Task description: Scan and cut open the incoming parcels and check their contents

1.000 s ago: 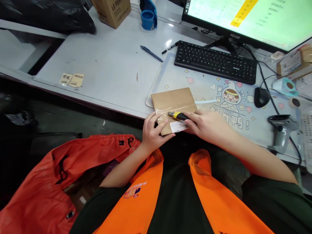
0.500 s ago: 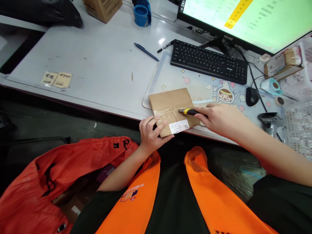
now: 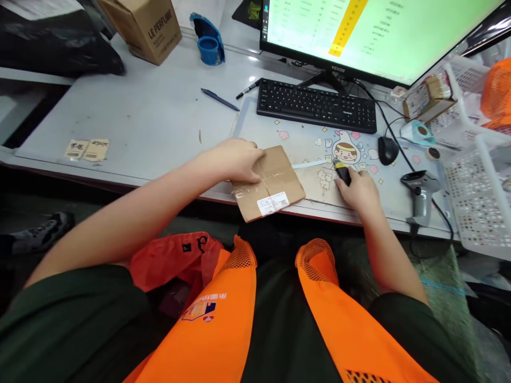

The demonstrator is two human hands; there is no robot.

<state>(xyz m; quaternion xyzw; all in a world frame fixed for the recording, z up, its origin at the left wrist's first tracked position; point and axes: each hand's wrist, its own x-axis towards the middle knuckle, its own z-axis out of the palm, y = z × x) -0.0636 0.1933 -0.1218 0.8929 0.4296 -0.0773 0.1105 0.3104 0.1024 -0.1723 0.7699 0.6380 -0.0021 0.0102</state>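
A flat brown cardboard package lies at the table's front edge, partly overhanging it. Clear tape crosses its face, and a white label is stuck near its lower edge. My left hand grips the package's upper left side, thumb on top; the other fingers are mostly hidden. In my right hand is a black and yellow utility knife, held low over the desk mat to the right of the package, its tip by the printed cartoon figure.
Behind the mat stand a keyboard and a monitor. A mouse, a barcode scanner and white baskets are at the right. Pens, a blue tape dispenser and a cardboard box lie farther back.
My right hand has drawn the utility knife off the package and over to the mat. My left hand has shifted from the package's lower left corner to its upper left side.
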